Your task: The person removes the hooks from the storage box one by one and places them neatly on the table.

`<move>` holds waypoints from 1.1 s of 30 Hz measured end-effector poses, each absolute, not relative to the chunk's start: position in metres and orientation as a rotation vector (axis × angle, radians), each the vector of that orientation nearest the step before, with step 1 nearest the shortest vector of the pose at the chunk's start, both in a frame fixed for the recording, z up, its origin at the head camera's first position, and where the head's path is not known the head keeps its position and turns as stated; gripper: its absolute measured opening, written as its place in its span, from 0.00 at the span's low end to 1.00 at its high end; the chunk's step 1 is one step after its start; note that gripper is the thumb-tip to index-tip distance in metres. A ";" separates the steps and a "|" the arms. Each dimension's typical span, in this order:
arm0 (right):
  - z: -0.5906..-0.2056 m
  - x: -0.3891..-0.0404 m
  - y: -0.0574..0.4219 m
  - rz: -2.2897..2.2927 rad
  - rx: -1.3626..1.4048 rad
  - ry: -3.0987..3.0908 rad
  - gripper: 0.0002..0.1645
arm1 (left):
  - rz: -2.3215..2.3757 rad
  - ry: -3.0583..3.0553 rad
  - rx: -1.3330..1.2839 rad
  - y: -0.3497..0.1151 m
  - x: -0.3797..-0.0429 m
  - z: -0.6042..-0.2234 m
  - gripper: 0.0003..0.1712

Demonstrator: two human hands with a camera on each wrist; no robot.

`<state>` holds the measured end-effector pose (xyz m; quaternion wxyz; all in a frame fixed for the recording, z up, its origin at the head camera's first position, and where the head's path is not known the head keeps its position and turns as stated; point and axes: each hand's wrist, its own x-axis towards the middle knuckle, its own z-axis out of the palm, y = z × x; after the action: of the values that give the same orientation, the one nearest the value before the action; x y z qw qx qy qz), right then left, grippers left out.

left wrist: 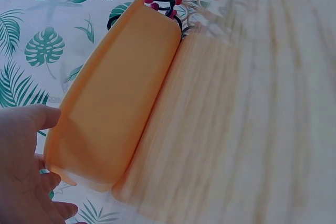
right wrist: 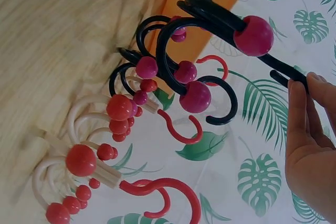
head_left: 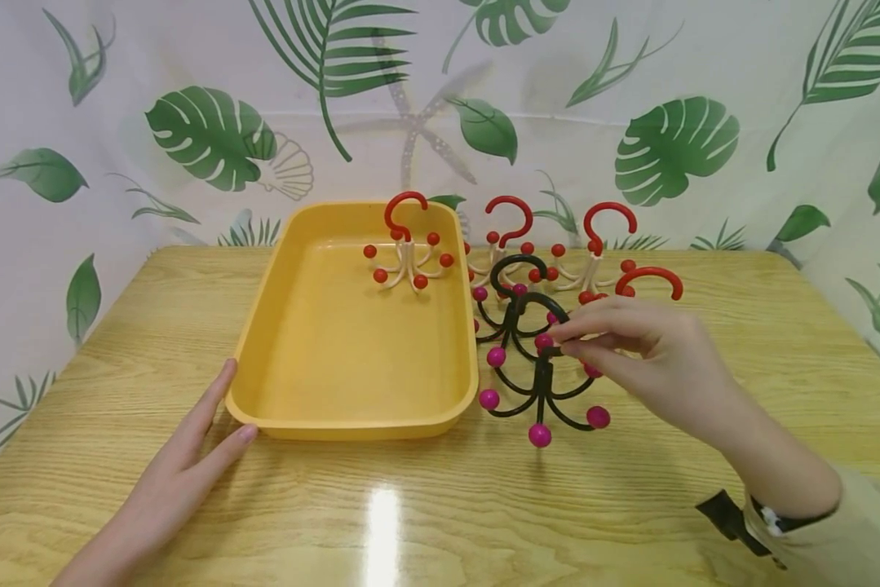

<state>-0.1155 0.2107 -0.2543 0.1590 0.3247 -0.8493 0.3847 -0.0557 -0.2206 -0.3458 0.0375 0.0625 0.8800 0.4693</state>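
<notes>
My right hand [head_left: 652, 359] pinches the hook end of a black multi-arm hanger with magenta ball tips [head_left: 542, 379], just right of the yellow tray [head_left: 351, 428]. In the right wrist view its black stem [right wrist: 281, 66] runs up to the fingertips. Another black hanger [head_left: 513, 314] stands behind it, partly hidden by the held one. My left hand [head_left: 179, 469] touches the tray's near left corner, thumb at the front rim and fingers along the left side. Inside the tray, toward its far right, stands a cream hanger with a red hook and red balls [head_left: 408, 261].
More cream-and-red hangers stand right of the tray, including one near its far corner [head_left: 501, 253], another beside it [head_left: 592, 269], and one partly behind my right hand [head_left: 652, 277]. A leaf-patterned cloth [head_left: 528, 163] rises behind the wood-grain table [head_left: 278, 514].
</notes>
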 end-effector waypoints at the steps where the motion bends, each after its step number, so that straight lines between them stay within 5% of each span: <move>1: -0.256 -0.116 0.211 1.110 0.932 -2.428 0.20 | 1.438 2.701 0.190 -0.221 -0.056 -0.346 0.41; 33: -0.284 -0.120 0.211 1.129 0.869 -2.516 0.21 | 1.466 2.684 0.211 -0.221 -0.057 -0.347 0.41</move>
<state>-0.1205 0.2110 -0.2835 0.1249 0.2983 -0.8633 0.3875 -0.0566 -0.2210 -0.3467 0.0379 0.0688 0.8749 0.4778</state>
